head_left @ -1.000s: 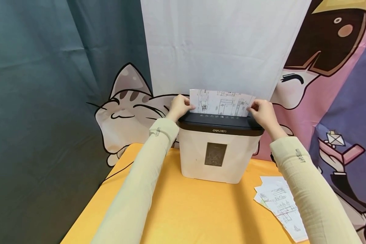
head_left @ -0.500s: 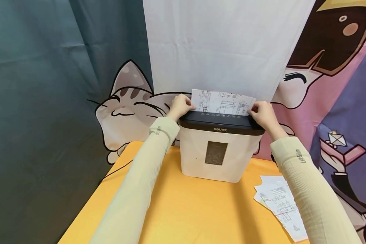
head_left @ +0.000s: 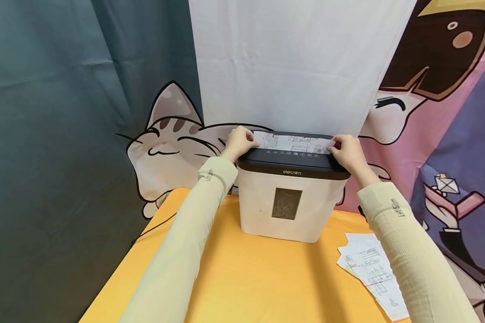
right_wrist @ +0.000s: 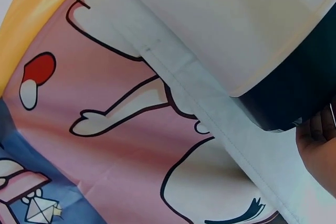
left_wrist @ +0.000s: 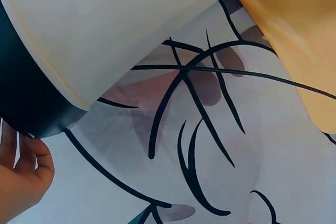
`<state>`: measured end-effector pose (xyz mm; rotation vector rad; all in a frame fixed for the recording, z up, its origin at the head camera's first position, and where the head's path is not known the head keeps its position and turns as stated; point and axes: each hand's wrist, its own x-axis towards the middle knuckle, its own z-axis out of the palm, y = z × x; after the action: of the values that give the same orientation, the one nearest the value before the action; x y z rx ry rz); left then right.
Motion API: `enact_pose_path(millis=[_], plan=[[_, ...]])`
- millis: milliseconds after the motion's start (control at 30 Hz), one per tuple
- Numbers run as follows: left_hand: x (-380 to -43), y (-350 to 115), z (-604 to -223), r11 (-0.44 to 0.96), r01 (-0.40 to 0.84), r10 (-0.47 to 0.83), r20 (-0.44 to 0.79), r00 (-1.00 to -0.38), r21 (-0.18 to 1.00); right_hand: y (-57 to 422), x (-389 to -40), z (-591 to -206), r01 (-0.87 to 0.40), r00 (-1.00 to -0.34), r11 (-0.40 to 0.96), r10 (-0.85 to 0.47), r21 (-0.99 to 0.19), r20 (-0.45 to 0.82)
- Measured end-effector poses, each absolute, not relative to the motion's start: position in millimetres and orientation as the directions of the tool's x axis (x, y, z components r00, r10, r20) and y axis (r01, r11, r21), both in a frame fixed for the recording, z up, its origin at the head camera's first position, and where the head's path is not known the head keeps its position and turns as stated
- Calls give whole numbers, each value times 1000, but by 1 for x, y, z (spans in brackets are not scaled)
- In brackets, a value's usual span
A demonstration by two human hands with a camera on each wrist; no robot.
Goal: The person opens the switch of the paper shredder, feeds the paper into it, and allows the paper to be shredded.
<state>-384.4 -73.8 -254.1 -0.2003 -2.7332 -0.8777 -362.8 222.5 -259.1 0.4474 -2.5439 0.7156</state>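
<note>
A white paper shredder (head_left: 252, 202) with a black top (head_left: 291, 165) stands on the yellow table. Out of its slot sticks a low strip of a sheet of paper (head_left: 293, 142) printed with line drawings; the lower part is hidden inside. My left hand (head_left: 238, 142) pinches the sheet's left edge just over the top. At the opposite edge, the fingers of my right hand (head_left: 347, 151) grip the sheet. Both wrist views catch only part of each hand, the left hand (left_wrist: 23, 174) and the right hand (right_wrist: 319, 148), by the black rim.
Several printed sheets (head_left: 369, 264) lie fanned out on the table (head_left: 262, 282) at the right, partly under my right forearm. A black cord (head_left: 155, 229) crosses the table's left side. Cartoon-printed cloth (head_left: 161, 157) and a white curtain (head_left: 299, 58) hang close behind the shredder.
The sheet has sunk down into the shredder, so much less of it shows above the slot. Both hands have stayed nearly in place at its edges.
</note>
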Motion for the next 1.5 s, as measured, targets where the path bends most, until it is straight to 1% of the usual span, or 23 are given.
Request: enact_pose_path(millis=[300, 633, 967, 1233, 1500], plan=[[-383, -71, -253, 797, 241, 75, 305, -949, 554, 221, -360, -261, -421, -842, 797, -164, -434, 515], [-379, -71, -256, 802, 237, 73, 303, -950, 549, 217, -358, -262, -438, -846, 769, -177, -465, 504], [-375, -72, -257, 780, 253, 72, 319, -945, 572, 216, -355, -264, -442, -849, 760, -183, -477, 496], [-370, -78, -259, 709, 350, 135, 369, -919, 612, 218, -343, -261, -475, -834, 745, -212, -468, 509], [-359, -91, -269, 609, 406, 115, 431, -895, 681, 214, -330, -264, -527, -812, 725, -277, -442, 513]])
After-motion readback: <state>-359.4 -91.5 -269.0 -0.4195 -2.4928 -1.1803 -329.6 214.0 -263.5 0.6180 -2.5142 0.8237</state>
